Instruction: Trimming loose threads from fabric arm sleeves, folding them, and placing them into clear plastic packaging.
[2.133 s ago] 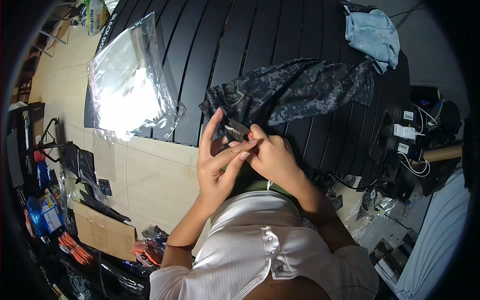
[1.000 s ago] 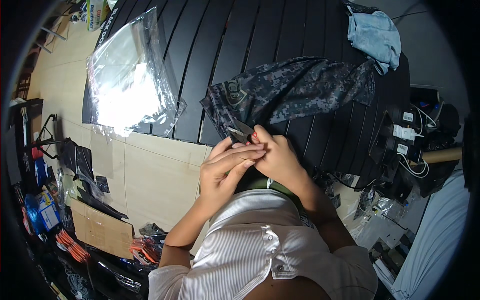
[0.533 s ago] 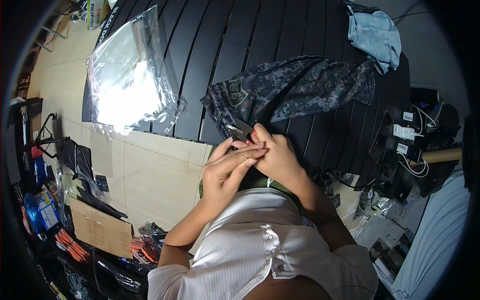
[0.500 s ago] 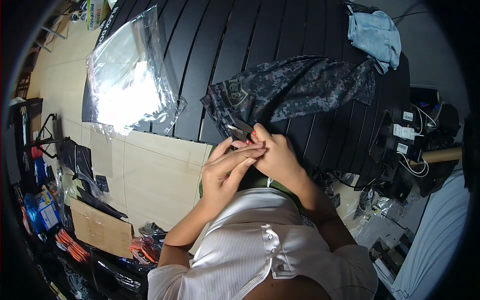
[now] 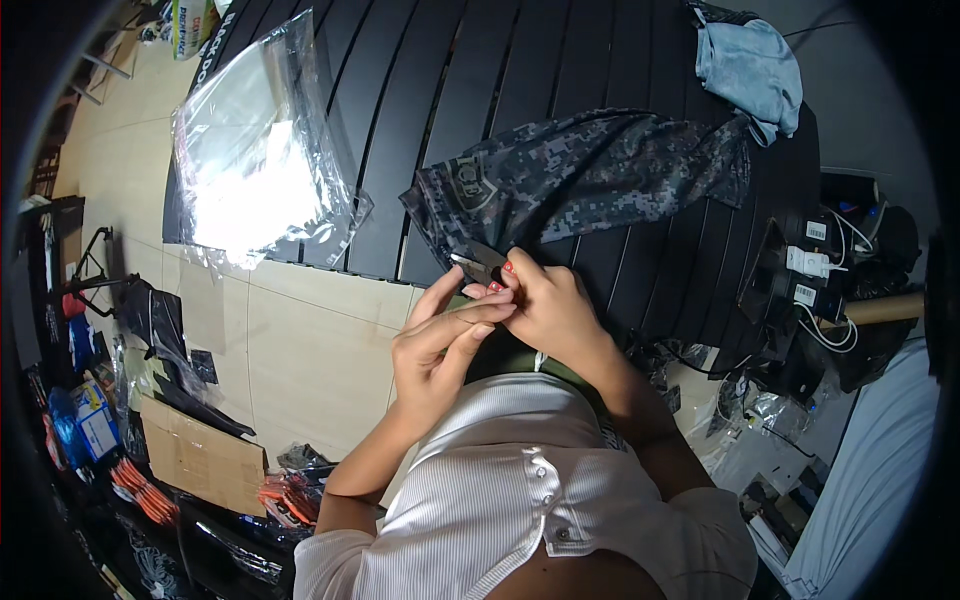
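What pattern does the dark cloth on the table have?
The cloth has a pixelated camouflage pattern in dark and lighter greys; the head view shows it.

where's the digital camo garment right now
In the head view, the digital-camouflage garment lies on the black slatted table, just ahead of the left hand and right hand, to the right of the clear plastic bag.

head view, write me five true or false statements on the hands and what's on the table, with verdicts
1. The right hand holds a bladed tool. True.
2. The clear plastic bag lies left of the camouflage fabric. True.
3. The left hand rests on the bag. False: the left hand is close beside the right.
4. The table is white. False: the table is black and slatted.
5. The light blue cloth lies far right. True.
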Demonstrator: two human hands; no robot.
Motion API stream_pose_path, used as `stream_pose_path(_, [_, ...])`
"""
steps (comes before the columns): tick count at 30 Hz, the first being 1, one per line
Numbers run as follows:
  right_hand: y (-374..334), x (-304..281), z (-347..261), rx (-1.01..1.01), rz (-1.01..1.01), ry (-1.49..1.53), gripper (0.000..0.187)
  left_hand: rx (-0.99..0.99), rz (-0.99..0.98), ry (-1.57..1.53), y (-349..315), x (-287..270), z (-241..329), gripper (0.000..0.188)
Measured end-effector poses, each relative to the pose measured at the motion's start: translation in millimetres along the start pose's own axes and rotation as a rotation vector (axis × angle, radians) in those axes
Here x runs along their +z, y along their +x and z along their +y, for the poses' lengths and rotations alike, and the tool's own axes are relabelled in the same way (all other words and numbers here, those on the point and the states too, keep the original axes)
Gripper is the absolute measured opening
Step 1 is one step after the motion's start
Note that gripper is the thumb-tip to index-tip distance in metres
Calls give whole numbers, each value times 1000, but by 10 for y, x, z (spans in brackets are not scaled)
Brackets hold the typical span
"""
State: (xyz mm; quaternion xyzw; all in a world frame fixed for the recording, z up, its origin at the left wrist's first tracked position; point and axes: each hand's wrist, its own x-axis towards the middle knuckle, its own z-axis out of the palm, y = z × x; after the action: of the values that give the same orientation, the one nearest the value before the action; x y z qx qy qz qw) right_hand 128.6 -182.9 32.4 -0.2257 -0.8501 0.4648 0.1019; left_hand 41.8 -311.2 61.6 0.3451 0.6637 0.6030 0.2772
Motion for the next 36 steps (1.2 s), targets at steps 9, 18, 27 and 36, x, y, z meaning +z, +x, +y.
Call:
stream_pose_path(9, [-11, 41, -26, -7, 21, 46, 33, 18, 34, -64, -49, -11, -20, 15])
stream_pose_path(18, [3, -14, 3, -12, -19, -15, 24, -53, 59, -299, -67, -9, -45, 21])
stream_pose_path(27, [-36, -51, -52, 5, 19, 57, 31, -92, 198, -532, -105, -58, -126, 25])
stream_pose_path(36, [-48, -502, 83, 173, 297, 109, 21, -131, 669, 55, -115, -520, -244, 26])
